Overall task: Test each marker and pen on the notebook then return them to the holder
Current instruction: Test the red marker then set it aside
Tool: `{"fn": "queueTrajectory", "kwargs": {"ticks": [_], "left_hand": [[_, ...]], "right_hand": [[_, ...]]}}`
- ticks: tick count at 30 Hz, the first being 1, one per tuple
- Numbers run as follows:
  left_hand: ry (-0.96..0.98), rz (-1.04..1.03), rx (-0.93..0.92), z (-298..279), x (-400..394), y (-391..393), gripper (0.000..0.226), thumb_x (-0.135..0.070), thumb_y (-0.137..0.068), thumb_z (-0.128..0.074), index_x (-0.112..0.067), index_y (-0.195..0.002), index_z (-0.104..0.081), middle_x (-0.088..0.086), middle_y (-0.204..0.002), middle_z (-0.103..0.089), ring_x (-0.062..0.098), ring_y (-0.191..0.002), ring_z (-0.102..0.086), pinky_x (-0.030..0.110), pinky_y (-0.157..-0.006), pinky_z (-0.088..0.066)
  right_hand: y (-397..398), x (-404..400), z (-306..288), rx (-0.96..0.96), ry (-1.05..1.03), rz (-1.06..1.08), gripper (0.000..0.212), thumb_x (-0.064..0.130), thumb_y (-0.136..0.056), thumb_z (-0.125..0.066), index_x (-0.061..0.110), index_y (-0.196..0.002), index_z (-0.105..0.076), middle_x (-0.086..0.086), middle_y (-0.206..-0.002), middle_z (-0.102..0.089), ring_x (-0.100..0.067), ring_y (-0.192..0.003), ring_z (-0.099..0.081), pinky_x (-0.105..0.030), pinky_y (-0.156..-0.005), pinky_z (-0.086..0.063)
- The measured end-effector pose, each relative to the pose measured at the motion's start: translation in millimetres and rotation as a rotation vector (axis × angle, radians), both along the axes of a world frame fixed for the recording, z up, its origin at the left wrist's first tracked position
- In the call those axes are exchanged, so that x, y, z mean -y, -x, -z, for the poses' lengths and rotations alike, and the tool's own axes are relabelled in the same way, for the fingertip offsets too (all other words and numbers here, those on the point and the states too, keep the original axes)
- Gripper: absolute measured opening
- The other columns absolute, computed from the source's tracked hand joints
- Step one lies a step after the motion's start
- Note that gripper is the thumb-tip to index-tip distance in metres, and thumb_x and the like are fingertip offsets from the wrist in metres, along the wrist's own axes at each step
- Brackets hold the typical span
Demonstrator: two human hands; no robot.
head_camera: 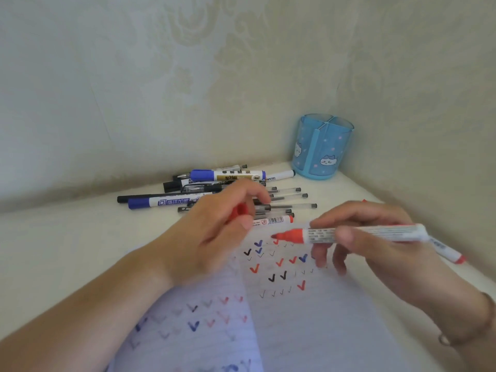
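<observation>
My right hand [375,237] grips an uncapped red marker [357,233], its red tip pointing left just above the top of the notebook page. My left hand [212,229] holds the marker's red cap [239,210] in its curled fingers. The open lined notebook [308,318] lies under both hands and carries several red, blue and black check marks. The blue pen holder [322,147] with cat faces stands at the back right near the wall; no pens show in it.
A pile of several pens and markers [214,189] lies on the white table behind my left hand, with two blue-capped markers among them. Another red marker [272,220] lies by the notebook's top edge, and one [448,252] beneath my right hand. Walls close in behind and to the right.
</observation>
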State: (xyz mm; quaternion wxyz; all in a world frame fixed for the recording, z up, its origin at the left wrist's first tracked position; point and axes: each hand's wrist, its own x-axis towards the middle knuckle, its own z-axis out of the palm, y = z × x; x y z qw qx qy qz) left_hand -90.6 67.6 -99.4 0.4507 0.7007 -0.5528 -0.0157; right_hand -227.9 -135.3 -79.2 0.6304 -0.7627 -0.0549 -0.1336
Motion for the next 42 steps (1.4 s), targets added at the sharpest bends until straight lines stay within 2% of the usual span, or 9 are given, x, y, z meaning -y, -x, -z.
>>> {"fn": "queueTrajectory", "kwargs": {"ticks": [2,6,11,16,22,29,33,36,42], "left_hand": [[0.036,-0.037,-0.039,3,1,-4,0.030,-0.026,-0.090,-0.032,-0.026,-0.115,-0.049,-0.010,-0.082,-0.047,0.014,-0.074,-0.044,0.021,-0.069,-0.035],[-0.014,-0.110,0.031,6,4,-7,0.029,-0.020,-0.097,-0.034,-0.027,-0.122,-0.046,-0.008,-0.089,-0.050,0.018,-0.081,-0.048,0.020,-0.074,-0.038],[-0.134,-0.116,0.079,8,5,-6,0.038,-0.030,-0.098,-0.049,-0.043,-0.132,-0.040,-0.019,-0.101,-0.057,0.014,-0.093,-0.058,0.030,-0.077,-0.049],[-0.149,-0.129,0.060,6,7,-5,0.052,-0.025,-0.091,-0.065,-0.048,-0.130,-0.040,-0.027,-0.102,-0.063,-0.001,-0.095,-0.059,0.008,-0.074,-0.039],[-0.159,-0.149,0.062,3,7,-3,0.050,-0.034,-0.090,-0.064,-0.052,-0.129,-0.039,-0.028,-0.105,-0.064,-0.003,-0.096,-0.059,0.009,-0.074,-0.037],[-0.130,-0.131,0.025,-1,7,0,0.049,-0.049,-0.082,-0.063,-0.054,-0.126,-0.042,-0.029,-0.103,-0.066,0.007,-0.085,-0.062,0.010,-0.069,-0.040],[-0.132,-0.161,-0.017,1,8,1,0.044,-0.050,-0.074,-0.071,-0.045,-0.112,-0.050,-0.030,-0.096,-0.069,0.018,-0.071,-0.061,0.019,-0.066,-0.047],[-0.092,-0.162,-0.041,2,7,0,0.027,-0.037,-0.077,-0.076,-0.031,-0.095,-0.057,-0.027,-0.086,-0.071,0.001,-0.071,-0.061,0.007,-0.065,-0.040],[-0.079,-0.146,-0.043,2,7,0,0.022,-0.033,-0.080,-0.076,-0.029,-0.095,-0.061,-0.021,-0.087,-0.070,0.001,-0.082,-0.066,0.007,-0.071,-0.042]], "right_hand": [[-5,3,6,-0.102,0.049,0.092,0.039,0.044,-0.057,-0.087,0.012,-0.063,-0.066,-0.012,-0.052,-0.062,-0.025,-0.046,-0.052,-0.028,-0.045,-0.039],[-11,4,16,-0.212,0.066,0.221,0.044,0.019,-0.071,-0.079,0.016,-0.046,-0.043,0.002,-0.040,-0.044,-0.014,-0.039,-0.032,-0.020,-0.043,-0.025],[-11,3,15,-0.221,0.119,0.270,0.038,0.019,-0.068,-0.070,0.016,-0.044,-0.041,-0.001,-0.044,-0.039,-0.013,-0.041,-0.033,-0.022,-0.043,-0.028],[-11,3,16,-0.241,0.211,0.282,0.043,0.005,-0.077,-0.070,0.016,-0.045,-0.042,0.000,-0.045,-0.044,-0.014,-0.045,-0.035,-0.021,-0.044,-0.030],[-10,1,13,-0.259,0.271,0.250,0.033,0.010,-0.067,-0.066,0.010,-0.049,-0.039,-0.026,-0.055,-0.040,-0.019,-0.049,-0.032,-0.033,-0.048,-0.025],[-13,6,16,-0.226,0.207,0.276,0.046,-0.003,-0.076,-0.065,0.017,-0.046,-0.037,-0.003,-0.048,-0.037,-0.014,-0.045,-0.029,-0.024,-0.045,-0.024],[-10,7,13,-0.120,-0.023,0.231,0.041,0.035,-0.062,-0.084,0.015,-0.051,-0.049,-0.003,-0.047,-0.041,-0.018,-0.045,-0.030,-0.024,-0.044,-0.024],[-7,8,7,-0.040,-0.119,0.151,0.046,0.053,-0.051,-0.087,0.015,-0.067,-0.069,-0.005,-0.054,-0.052,-0.023,-0.052,-0.034,-0.029,-0.046,-0.022],[-6,4,9,-0.027,-0.113,0.102,0.018,0.019,-0.069,-0.062,0.019,-0.080,-0.076,-0.011,-0.066,-0.066,-0.025,-0.049,-0.041,-0.035,-0.050,-0.021]]}}
